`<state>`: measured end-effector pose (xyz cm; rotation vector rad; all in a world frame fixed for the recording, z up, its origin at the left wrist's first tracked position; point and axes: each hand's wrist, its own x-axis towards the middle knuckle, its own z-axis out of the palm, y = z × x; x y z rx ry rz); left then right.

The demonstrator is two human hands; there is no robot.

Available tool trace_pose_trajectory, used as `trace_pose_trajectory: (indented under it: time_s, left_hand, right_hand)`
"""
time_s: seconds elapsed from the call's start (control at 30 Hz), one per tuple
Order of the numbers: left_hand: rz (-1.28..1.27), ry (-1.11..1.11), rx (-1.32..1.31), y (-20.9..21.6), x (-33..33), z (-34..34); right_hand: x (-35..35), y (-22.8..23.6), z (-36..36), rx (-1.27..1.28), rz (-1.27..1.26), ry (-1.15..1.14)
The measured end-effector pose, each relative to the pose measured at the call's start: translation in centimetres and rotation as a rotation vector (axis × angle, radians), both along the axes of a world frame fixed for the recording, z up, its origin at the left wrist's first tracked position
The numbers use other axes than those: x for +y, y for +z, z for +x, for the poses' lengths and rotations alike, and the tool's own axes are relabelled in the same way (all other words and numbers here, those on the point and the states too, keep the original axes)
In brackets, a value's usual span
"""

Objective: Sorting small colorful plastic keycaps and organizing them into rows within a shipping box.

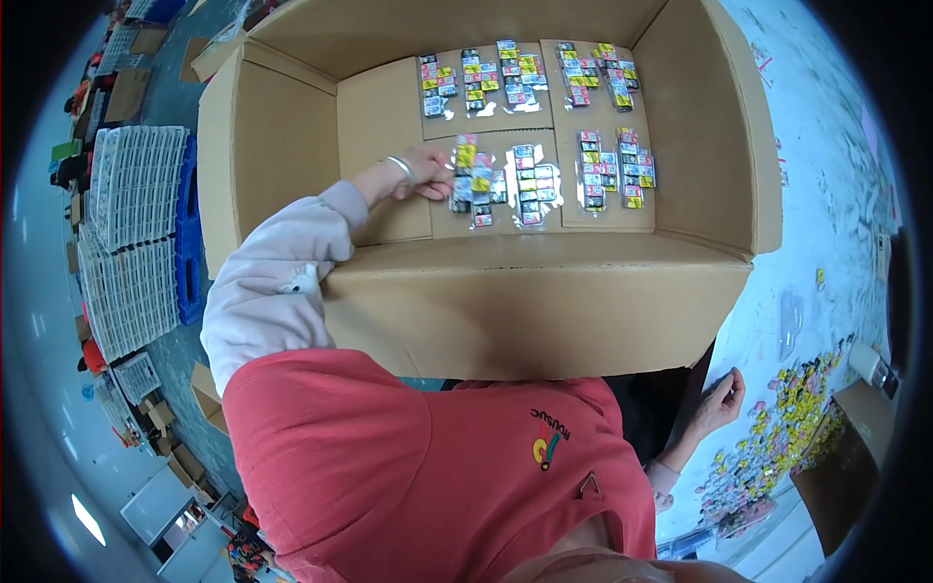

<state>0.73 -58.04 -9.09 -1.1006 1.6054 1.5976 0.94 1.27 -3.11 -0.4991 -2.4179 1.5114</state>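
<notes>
Inside a large open cardboard box (pixel 544 301), my left hand (pixel 425 175) has its fingers closed on the left edge of a clear plastic pack of small colourful pieces (pixel 473 173). That pack is tilted and partly covers another one lying beneath it. Just to its right lies a similar clear pack (pixel 533 185). More packs are spread over the box bottom, among them one at the far left (pixel 437 85) and one at the right (pixel 636 170). Outside the box, over the table at the right, my right hand (pixel 719 400) is closed, its fingertips pressed together; what they hold is too small to name.
A heap of loose small yellow, pink and white pieces (pixel 777 428) covers part of the white table (pixel 719 515). A clear plastic tray (pixel 788 321) lies beyond it. Stacks of white trays (pixel 136 194) stand on the left, and the box's high walls surround my left hand.
</notes>
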Motion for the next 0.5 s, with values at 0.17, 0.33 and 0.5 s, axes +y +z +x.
trace_pose_trajectory:
  time_s: [0.17, 0.33, 0.5]
  left_hand:
    - [-0.168, -0.031, -0.051, -1.4, 4.4, -0.5]
    - [-0.185, -0.092, -0.057, -2.3, 4.1, -0.2]
    - [-0.122, -0.150, -0.129, -0.7, 4.3, -0.8]
  right_hand:
    - [0.3, -0.7, -0.2, 0.027, 0.034, -0.009]
    - [0.3, -0.2, 0.1, 0.014, 0.043, 0.011]
    - [0.5, -0.7, -0.1, 0.022, 0.034, -0.013]
